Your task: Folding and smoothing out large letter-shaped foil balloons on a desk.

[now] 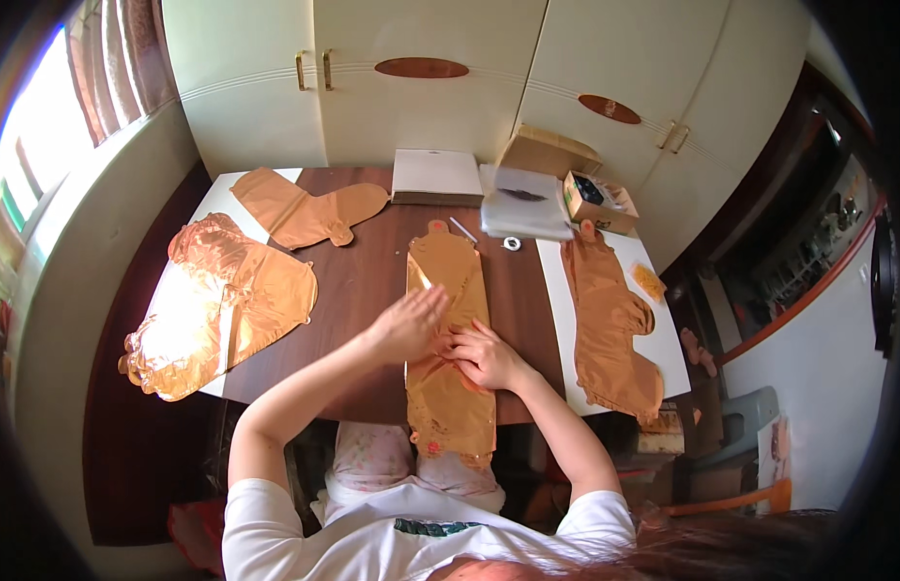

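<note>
In front of me lies a long, flat, copper-coloured foil balloon (450, 412), apparently folded into a strip, its near end hanging over the table edge above my lap. My left hand (408, 323) rests on its middle with fingers stretched out and together. Beside it my right hand (488, 356) presses on the foil, fingers spread and slightly bent. What lies beneath the palms is hidden. A shiny crumpled pile of copper foil balloons (227, 310) sits at the left. Behind that pile is another flat foil balloon (309, 215). At the right lies a further foil balloon (605, 315).
Along the back of the brown table (363, 281) stand a white flat stack (436, 177), clear plastic bags (527, 208) and a small open box (605, 205). A white tape roll (511, 244) and a thin white stick (463, 230) lie nearer. Something yellow (648, 282) is at the right.
</note>
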The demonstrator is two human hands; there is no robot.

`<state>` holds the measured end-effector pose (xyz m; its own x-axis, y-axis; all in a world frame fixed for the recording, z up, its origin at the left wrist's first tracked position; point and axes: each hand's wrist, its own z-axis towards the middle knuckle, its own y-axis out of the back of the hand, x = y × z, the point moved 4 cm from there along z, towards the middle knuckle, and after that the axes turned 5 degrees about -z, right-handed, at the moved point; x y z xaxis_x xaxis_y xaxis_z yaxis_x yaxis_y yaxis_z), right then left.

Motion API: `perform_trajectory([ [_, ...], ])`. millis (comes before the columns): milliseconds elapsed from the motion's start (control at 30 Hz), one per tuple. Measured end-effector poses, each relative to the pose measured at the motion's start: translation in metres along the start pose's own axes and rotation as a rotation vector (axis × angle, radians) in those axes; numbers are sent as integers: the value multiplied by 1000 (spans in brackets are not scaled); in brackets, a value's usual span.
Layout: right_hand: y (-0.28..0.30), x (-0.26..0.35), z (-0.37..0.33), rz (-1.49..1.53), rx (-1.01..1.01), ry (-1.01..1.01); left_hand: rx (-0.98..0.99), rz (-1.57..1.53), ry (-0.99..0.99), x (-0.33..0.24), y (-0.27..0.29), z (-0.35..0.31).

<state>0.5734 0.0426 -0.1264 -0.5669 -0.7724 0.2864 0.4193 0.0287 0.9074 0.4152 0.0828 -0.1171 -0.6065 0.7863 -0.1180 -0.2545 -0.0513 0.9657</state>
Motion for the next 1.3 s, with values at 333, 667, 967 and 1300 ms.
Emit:
perform_trajectory([
  [333,2,4,4,49,-4,7,45,-21,221,45,-7,2],
  [667,3,4,2,43,-15,11,148,46,379,71,1,10],
  [967,4,7,3,67,57,35,166,-38,5,38,3,-23],
  [1300,5,6,3,104,64,19,166,-23,-79,23,16,-28],
])
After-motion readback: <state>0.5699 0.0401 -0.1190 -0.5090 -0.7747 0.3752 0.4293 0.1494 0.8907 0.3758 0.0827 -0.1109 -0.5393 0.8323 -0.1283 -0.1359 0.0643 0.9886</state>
